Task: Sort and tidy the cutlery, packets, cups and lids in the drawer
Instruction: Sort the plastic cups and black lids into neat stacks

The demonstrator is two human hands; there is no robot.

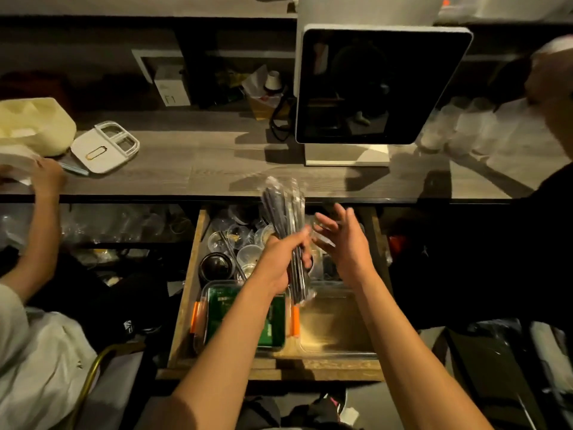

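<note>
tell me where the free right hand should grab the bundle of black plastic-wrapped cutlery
Grip the upper half of the bundle of black plastic-wrapped cutlery, coming from its right side. The left hand already holds the lower middle, and the open right hand sits just right of it.

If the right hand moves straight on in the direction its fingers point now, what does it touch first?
Most likely the bundle of wrapped cutlery held upright by the left hand. The right hand is open, fingers pointing up and left toward it. Depth is unclear, so it might pass just behind.
</note>
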